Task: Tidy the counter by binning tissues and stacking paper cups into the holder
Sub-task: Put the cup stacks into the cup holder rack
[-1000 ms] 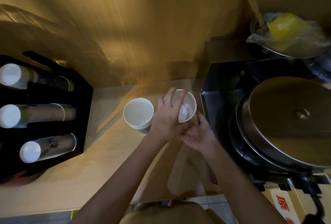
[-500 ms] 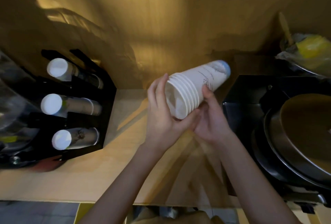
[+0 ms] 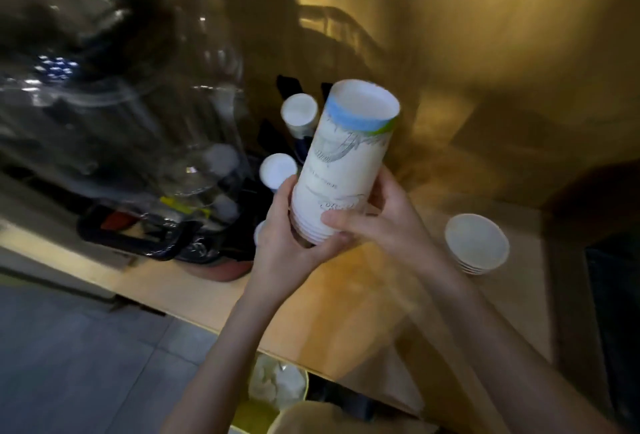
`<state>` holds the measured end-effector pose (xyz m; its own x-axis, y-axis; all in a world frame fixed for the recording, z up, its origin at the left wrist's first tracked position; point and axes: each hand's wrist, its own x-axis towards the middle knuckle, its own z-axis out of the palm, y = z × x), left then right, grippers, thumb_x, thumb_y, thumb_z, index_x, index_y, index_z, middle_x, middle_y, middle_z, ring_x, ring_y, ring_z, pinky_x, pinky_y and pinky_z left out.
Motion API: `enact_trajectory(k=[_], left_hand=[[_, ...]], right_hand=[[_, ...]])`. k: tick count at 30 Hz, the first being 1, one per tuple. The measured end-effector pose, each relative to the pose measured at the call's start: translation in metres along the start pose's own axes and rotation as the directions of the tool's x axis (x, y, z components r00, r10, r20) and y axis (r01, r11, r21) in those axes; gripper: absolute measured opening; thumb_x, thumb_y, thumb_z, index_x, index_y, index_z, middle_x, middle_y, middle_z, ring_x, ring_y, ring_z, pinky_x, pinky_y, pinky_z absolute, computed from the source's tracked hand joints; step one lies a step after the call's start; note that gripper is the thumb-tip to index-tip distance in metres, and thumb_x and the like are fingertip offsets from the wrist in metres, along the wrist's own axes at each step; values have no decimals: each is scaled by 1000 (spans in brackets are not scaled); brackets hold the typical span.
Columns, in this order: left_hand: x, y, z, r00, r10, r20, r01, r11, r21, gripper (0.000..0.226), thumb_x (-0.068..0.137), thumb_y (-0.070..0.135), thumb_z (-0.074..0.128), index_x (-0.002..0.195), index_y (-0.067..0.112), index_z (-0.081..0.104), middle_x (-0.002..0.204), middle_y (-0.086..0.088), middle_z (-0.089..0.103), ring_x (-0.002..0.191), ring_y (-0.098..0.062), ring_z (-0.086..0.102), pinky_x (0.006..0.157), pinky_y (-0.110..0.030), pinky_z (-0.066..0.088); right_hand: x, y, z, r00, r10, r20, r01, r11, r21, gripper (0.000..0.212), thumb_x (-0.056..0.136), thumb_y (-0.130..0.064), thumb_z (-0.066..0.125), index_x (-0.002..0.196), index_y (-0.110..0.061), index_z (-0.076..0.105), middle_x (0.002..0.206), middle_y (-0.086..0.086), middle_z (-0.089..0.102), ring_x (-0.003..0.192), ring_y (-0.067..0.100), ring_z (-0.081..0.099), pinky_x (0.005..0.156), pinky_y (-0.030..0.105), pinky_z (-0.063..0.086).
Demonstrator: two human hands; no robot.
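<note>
Both hands hold a nested stack of white paper cups with a blue and green band (image 3: 343, 170), bottom end up and rims down, above the tan wooden table (image 3: 332, 298). The left hand (image 3: 291, 243) has its grip wrapped round the rim end; the right hand (image 3: 377, 222) has its grip closed on the stack's side. Behind it on the left, a black cup holder (image 3: 249, 225) carries white cup stacks (image 3: 299, 111). On the right, a second short stack of white paper cups (image 3: 476, 243) stands mouth up. Near, below the table edge, a yellow bin (image 3: 277, 388) holds crumpled white tissues (image 3: 272, 380).
</note>
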<state>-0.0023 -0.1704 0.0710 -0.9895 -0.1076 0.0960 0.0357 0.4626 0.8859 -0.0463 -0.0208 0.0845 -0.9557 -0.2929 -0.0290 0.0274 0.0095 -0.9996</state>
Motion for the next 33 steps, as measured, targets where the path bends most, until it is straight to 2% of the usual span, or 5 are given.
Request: enact_trajectory(k=[9,16,23,27,33], left_hand=[[-8,-34,-104,971,-73,229,124,968,-217,107,43,63,81,134,26,40,138,-6,49,129,-21,46,107,-50,39],[-13,-29,-108,990,140,-20,-136,983,123,80,56,51,73,128,32,42,124,18,51,117,5,47,94,-9,39],[-4,-57,-91,986,161,-39,-148,961,232,61,64,44,66,119,20,54,115,8,55,108,-2,49,92,-8,36],[-2,-77,-70,987,159,-9,-152,955,256,59,67,33,73,120,17,53,120,1,56,113,-7,47,95,-15,35],[8,-87,-48,994,79,74,-98,949,299,59,68,19,77,123,13,53,126,-7,55,115,-16,52,90,-13,36]], right_hand=[[10,32,91,961,-278,11,271,929,-252,84,54,-39,84,125,-24,44,129,-1,54,122,15,50,92,43,51],[19,67,104,985,-125,117,166,876,-454,82,64,-22,82,131,-27,36,135,-6,45,124,4,41,98,20,42],[32,91,100,988,41,151,7,953,-303,82,62,-10,80,129,-28,37,136,3,41,125,14,44,98,33,46],[35,113,97,961,224,162,-199,967,-157,93,51,-31,77,132,-40,33,149,1,29,136,15,32,106,34,39],[46,138,89,904,413,112,-411,911,-39,67,89,-10,49,145,-26,15,155,-2,18,141,16,21,100,27,29]])
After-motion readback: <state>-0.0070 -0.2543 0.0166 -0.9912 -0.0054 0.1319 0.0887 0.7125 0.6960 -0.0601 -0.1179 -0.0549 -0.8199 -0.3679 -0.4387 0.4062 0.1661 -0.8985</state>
